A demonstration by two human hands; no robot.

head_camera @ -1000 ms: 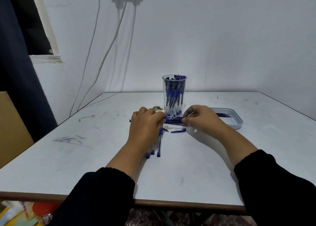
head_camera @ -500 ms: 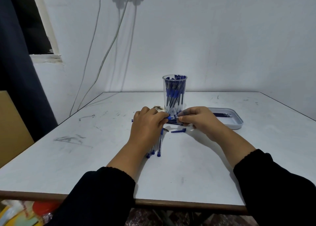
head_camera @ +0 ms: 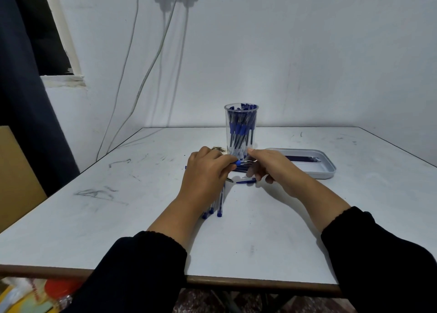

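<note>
Because the left hand [head_camera: 205,173] pinches the pen [head_camera: 237,163] only at its blue end, low over the table [head_camera: 260,230] and just in front of the cup [head_camera: 241,133], a small twist could slip it free and send it rolling. The right hand [head_camera: 272,168] meets that end with loosely curled fingers. Whether it grips a thin part there I cannot tell, so a misaligned push might bend or drop it. That hand sits close to the cup, which a nudge might tip, and it could sweep away the loose cap [head_camera: 246,181] lying beneath.
</note>
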